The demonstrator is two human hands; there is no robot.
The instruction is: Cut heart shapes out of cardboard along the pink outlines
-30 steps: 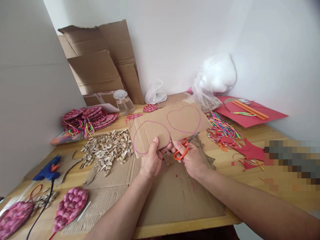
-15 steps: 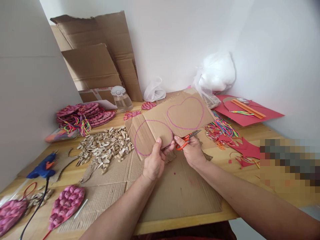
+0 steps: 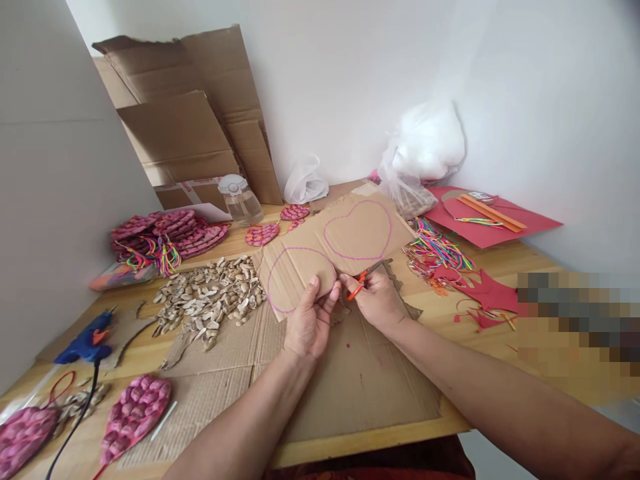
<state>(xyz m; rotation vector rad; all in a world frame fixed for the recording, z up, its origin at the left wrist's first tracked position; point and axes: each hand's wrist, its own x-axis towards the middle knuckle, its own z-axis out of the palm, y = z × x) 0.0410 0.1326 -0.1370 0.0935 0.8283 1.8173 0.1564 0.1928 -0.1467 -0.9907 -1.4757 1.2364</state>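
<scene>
A piece of cardboard (image 3: 317,243) with two heart outlines drawn in purple is raised above the table, tilted up to the right. My left hand (image 3: 307,327) grips its lower edge, thumb on top over the left heart. Orange-handled scissors (image 3: 356,289) are in my right hand (image 3: 379,303), their blades pointing up and right beside the board's lower edge. The right thumb and fingertips are close to the board between the two hearts; whether they pinch it I cannot tell. Under both hands lies a larger cardboard sheet (image 3: 360,393).
Peanut shells (image 3: 210,293) are heaped at left. A blue glue gun (image 3: 87,340) and pink shell-covered pieces (image 3: 135,410) lie nearer. Behind stand a bottle (image 3: 241,200) and cardboard sheets (image 3: 195,133). Coloured cords (image 3: 435,243) and red paper (image 3: 530,220) are at right.
The view has shifted slightly. The cardboard has moved a little down and left with both hands, and the scissors have turned so their blades point more steeply upward.
</scene>
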